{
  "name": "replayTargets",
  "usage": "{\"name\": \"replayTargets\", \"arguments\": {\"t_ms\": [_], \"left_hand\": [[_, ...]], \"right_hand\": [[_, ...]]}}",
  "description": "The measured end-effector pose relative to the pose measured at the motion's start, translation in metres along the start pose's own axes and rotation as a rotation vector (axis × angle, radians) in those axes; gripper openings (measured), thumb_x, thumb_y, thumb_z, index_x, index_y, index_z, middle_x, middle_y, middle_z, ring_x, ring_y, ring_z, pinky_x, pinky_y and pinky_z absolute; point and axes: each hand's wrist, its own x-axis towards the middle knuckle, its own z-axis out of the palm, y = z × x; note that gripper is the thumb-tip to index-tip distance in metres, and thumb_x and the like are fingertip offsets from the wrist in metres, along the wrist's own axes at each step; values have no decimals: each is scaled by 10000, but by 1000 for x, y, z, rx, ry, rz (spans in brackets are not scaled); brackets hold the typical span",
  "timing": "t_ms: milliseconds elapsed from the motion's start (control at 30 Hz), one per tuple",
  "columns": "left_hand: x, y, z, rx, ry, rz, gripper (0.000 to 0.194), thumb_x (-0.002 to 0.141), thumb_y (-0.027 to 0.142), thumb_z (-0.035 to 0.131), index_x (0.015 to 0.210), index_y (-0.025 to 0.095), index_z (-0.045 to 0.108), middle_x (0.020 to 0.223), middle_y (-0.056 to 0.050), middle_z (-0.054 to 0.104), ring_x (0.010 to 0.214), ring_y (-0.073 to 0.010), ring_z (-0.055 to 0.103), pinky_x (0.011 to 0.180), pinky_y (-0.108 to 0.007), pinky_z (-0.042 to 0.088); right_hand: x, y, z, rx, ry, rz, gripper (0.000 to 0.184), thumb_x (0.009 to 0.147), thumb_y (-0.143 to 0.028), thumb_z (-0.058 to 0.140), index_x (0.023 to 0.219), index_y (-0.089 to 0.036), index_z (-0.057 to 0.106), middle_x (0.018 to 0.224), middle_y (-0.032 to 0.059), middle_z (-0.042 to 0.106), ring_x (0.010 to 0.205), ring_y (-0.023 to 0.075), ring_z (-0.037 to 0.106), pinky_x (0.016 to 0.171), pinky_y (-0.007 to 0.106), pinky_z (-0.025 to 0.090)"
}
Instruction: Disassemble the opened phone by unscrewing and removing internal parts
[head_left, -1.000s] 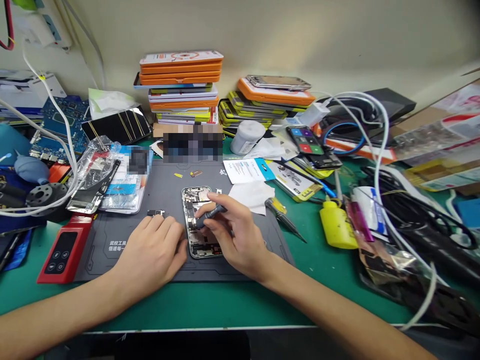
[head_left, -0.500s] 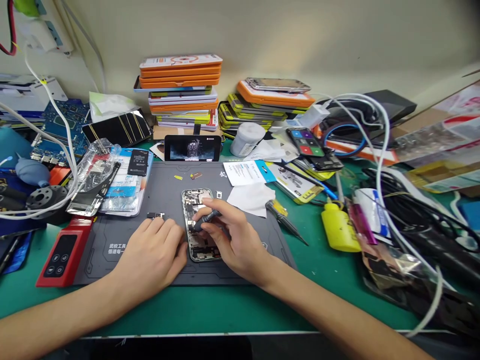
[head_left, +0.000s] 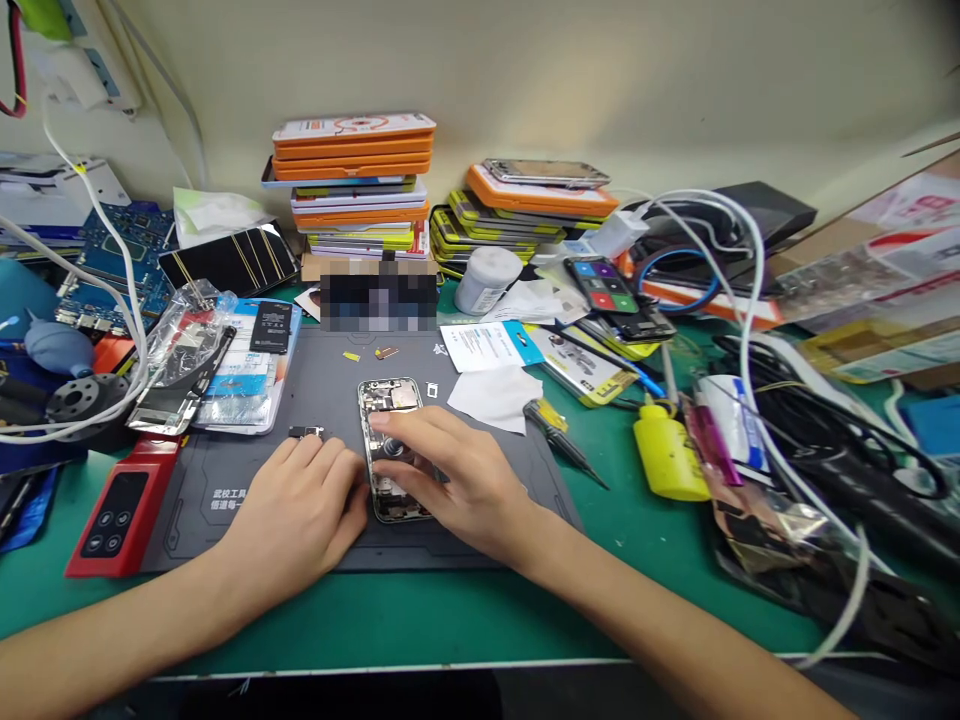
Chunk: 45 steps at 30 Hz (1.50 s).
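An opened smartphone [head_left: 382, 490], its inner boards and metal parts exposed, lies on the dark grey work mat [head_left: 315, 380]. Over it, my right hand [head_left: 465, 475] pinches a dark screwdriver [head_left: 393, 449] between thumb and fingers; the tool stands nearly upright, and its tip is hidden. My left hand [head_left: 307, 500] rests with curled fingers against the phone's left edge; whether anything is inside them is hidden. Just beyond its knuckles sits a small black-and-silver part [head_left: 306, 432]. A SIM tray [head_left: 432, 390] and a small copper-coloured piece [head_left: 387, 352] lie farther up the mat.
A red device with buttons [head_left: 116, 515] stands at the mat's left. White cloth [head_left: 499, 397], another screwdriver [head_left: 566, 440] and a yellow bottle [head_left: 670, 455] are to the right. Stacked orange cases [head_left: 352, 150] line the wall, and white cables [head_left: 757, 300] loop at right.
The screwdriver has swung from a slant to nearly upright, and my right fingers now reach around its end. My left hand keeps its place by the phone. The view has shifted slightly.
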Motion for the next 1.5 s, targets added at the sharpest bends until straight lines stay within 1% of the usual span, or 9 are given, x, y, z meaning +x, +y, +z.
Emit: {"name": "replayTargets", "arguments": {"t_ms": [133,433,533,633,700,867,1000,1200,1500], "left_hand": [[1,-1,0,-45,-14,-19,136,1087,219,466,1011,195,575,893,-59,678,788,-267,576,714,-412,408],[2,-1,-4,-79,5,-19,171,1088,203,477,942,200,565,842,-33,651,765,-246,572,725,-402,414],[3,-2,-5,-67,21,-11,209,1099,207,476,915,195,573,811,-29,631,747,-240,568,707,-396,404],[3,-2,-5,-54,24,-1,217,1113,221,473,940,186,600,810,-35,637,748,-245,577,697,-391,398],[3,-2,-5,-59,16,-5,207,1120,234,479,975,180,617,827,-38,652,763,-247,592,702,-388,402],[2,-3,-4,-77,21,-22,186,1136,276,505,1049,174,634,858,-31,684,777,-239,624,725,-384,420],[2,-4,-4,-66,47,9,187,1143,261,510,1044,178,645,846,-26,693,774,-233,630,727,-374,424],[0,-4,-4,-74,48,32,226,1129,221,536,941,180,655,828,-24,692,751,-227,620,715,-380,421],[4,-2,-7,-49,53,34,313,1134,212,470,865,192,628,769,-21,642,711,-224,589,676,-378,419]], "right_hand": [[1,-4,-1,47,-44,-45,704,1002,-25,502,1631,-325,409,1264,84,772,1084,215,755,899,369,673],[-2,-1,-4,125,-18,-53,699,992,-40,412,1643,-293,390,1393,98,722,1242,228,712,991,404,664],[-3,-1,-3,80,15,-22,654,1033,-116,545,1645,-267,371,1328,121,732,1103,240,734,874,386,685],[-7,0,2,69,33,39,669,1055,-165,631,1650,-290,350,1288,104,737,788,173,710,664,313,657],[-10,1,5,92,58,87,677,1063,-173,643,1654,-311,346,1236,80,741,705,147,683,636,301,648],[-13,0,8,316,148,181,631,1092,-144,591,1644,-345,358,1131,53,701,814,152,701,678,281,657],[-12,-3,8,445,106,188,604,1105,-139,562,1636,-342,357,1157,62,669,822,141,693,767,323,686],[-16,-1,5,316,216,206,602,1104,-132,539,1630,-357,350,1163,66,645,882,169,698,763,352,684],[-19,3,6,203,55,199,687,1101,-107,481,1688,-362,229,1203,79,654,659,127,589,601,308,598]]}}
